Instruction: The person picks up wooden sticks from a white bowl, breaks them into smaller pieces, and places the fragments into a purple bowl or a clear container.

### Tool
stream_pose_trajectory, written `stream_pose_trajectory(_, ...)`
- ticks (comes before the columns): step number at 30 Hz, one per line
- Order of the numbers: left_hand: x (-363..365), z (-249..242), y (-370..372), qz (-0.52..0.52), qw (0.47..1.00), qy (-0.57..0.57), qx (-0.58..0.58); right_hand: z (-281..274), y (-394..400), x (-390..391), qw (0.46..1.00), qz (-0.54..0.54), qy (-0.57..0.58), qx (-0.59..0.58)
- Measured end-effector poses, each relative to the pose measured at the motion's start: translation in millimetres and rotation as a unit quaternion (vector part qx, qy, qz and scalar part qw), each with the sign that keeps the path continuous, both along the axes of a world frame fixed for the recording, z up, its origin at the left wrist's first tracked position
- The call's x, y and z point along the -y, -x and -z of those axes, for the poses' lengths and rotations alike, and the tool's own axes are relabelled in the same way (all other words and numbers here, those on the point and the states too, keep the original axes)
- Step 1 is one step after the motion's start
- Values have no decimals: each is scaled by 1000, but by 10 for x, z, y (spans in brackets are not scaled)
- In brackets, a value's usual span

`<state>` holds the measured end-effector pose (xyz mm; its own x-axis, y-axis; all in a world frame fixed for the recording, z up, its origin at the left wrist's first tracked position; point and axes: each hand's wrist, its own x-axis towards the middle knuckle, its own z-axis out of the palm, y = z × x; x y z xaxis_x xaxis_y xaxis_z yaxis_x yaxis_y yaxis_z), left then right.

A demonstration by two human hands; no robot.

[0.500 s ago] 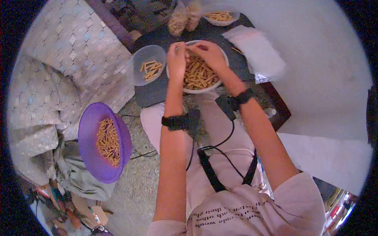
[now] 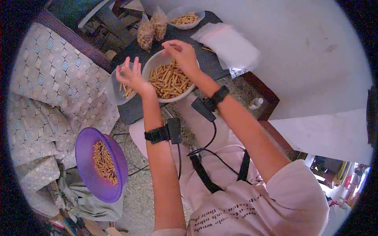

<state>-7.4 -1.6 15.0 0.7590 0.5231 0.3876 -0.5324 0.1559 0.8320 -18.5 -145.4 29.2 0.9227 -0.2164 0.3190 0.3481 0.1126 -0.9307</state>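
A white bowl [image 2: 146, 74] full of short brown sticks [image 2: 169, 82] stands on the dark board. My left hand [image 2: 132, 76] is over a clear plastic container [image 2: 113, 90] left of the bowl, fingers spread and nothing visible between them. Several sticks lie in that container, partly hidden by the hand. Above the bowl's back right part is my right hand [image 2: 181, 55], its fingers bent with thumb and fingertips close together; whether it holds anything is too small to make out.
Two filled clear bags [image 2: 145, 34] and another bowl of sticks [image 2: 185, 19] stand at the back. Clear plastic bags [image 2: 232, 43] lie on the board's right side. A purple basin [image 2: 88, 169] with more sticks is at lower left, near patterned cloth [image 2: 59, 63].
My hands have moved apart. My left hand has gone left from the white bowl to the clear container and its fingers have spread. The whole view has shifted.
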Motion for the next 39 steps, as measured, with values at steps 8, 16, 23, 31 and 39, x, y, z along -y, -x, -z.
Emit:
stream_pose_trajectory(8,178,-180,170,181,972,-118,-93,196,-73,-34,977,95,181,66)
stream_pose_trajectory(16,-193,135,-156,135,948,-281,-58,-385,547,-71,868,17,495,-30)
stream_pose_trajectory(23,86,31,-345,154,924,-350,13,-2,370,96,887,-20,452,92)
stream_pose_trajectory(31,1140,-437,-410,491,699,-508,-109,46,341,342,892,-36,438,108)
stream_pose_trajectory(39,1347,-160,-843,458,526,-712,-79,111,306,631,893,-43,437,99)
